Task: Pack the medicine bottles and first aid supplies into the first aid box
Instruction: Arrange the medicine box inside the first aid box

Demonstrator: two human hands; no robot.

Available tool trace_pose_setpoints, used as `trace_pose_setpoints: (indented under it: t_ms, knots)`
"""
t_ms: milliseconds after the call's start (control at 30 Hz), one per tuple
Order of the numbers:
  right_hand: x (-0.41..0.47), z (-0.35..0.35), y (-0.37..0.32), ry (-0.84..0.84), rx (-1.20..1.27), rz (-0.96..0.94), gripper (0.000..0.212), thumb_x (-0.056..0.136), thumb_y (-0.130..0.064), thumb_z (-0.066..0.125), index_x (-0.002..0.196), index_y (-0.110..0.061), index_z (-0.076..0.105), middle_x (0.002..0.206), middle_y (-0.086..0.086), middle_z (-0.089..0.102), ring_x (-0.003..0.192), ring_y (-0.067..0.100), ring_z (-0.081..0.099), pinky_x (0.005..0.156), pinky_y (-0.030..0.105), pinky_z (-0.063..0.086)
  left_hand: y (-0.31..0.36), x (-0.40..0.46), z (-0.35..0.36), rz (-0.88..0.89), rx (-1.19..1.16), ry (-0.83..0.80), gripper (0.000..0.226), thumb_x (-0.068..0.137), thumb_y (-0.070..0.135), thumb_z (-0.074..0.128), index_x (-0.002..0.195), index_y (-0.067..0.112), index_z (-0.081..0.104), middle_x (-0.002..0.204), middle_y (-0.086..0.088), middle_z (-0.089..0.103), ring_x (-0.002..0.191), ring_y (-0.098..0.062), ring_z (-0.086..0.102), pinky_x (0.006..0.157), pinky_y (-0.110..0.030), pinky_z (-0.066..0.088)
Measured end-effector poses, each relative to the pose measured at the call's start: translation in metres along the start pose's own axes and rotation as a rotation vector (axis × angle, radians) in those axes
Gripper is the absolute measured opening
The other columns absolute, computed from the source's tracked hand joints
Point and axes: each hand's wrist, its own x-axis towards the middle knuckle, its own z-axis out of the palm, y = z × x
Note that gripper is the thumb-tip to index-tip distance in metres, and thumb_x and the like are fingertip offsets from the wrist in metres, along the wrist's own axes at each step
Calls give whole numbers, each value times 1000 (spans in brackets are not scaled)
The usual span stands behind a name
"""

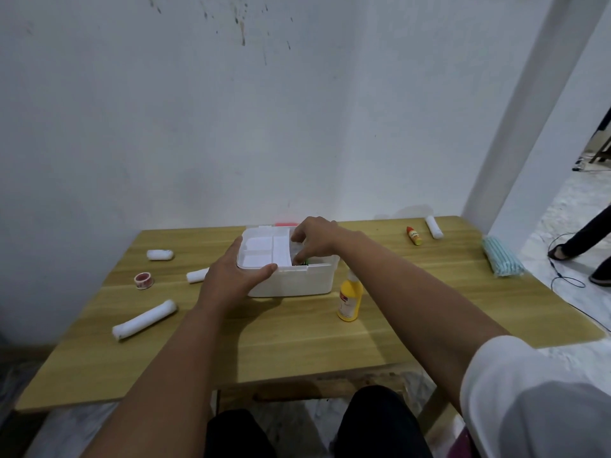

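Observation:
The white first aid box [297,282] stands open at the table's middle. Its white divided inner tray [264,251] sits over the box's left part, and my left hand [231,276] grips the tray's near-left corner. My right hand [317,241] reaches into the uncovered right part of the box, fingertips curled down beside a small green item [305,261]. Whether they hold it is hidden. A yellow bottle [350,300] stands just right of the box. A small red-and-yellow bottle [414,235] lies at the far right.
White bandage rolls lie to the left [160,254] [197,276] [144,319], and one [433,227] lies at the far right. A red-and-white tape roll [143,280] lies left. A stack of blue masks [502,256] lies at the table's right edge. A person's legs [585,236] stand beyond.

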Motion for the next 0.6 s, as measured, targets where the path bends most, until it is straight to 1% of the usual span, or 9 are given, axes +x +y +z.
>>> trace_pose_setpoints:
  t_ms: [67,167,267,333,400,467,600]
  knots:
    - [-3,-2,0,1,16,-1,64,74,-47,89,126,-14,72,123,0,72,114,23,64,101,48,49,0,-1,-1,-2,-1,-5,91,73,61,81,152,40,40,146,11,55,131,-20,51,96,-40,50]
    - [-5,-5,3,7,70,1,70,70,-46,91,118,1,71,121,15,72,113,32,66,100,53,52,1,-2,-1,6,-9,5,88,74,59,81,150,40,43,145,12,56,130,-19,51,91,-37,48]
    - [-9,-8,5,10,115,6,73,70,-44,92,117,6,69,121,18,71,113,35,65,100,54,54,4,-3,1,5,-8,12,86,77,53,83,151,38,42,146,10,55,132,-20,50,89,-35,44]
    - [-13,-11,6,12,166,5,69,72,-39,93,121,4,70,124,16,72,114,33,67,100,49,55,6,-4,0,-1,-13,15,86,77,51,83,152,35,43,147,8,54,132,-21,49,90,-35,44]
    - [-16,-13,7,29,235,9,66,74,-35,93,128,-4,70,126,8,72,113,23,67,97,38,56,7,-5,0,-2,-19,11,86,78,50,84,152,34,43,148,6,54,132,-21,49,92,-36,45]
    - [-20,-15,9,62,288,7,66,75,-35,93,131,-8,70,126,5,72,110,18,67,94,31,56,8,-6,0,1,-10,3,88,78,50,83,153,33,41,149,5,53,133,-23,49,95,-39,47]
    - [-30,-22,17,151,351,17,57,80,-40,88,126,-10,74,118,3,75,107,14,69,96,30,56,10,-7,-1,-9,-20,-4,87,79,49,83,153,32,42,147,5,53,134,-25,49,96,-40,46]
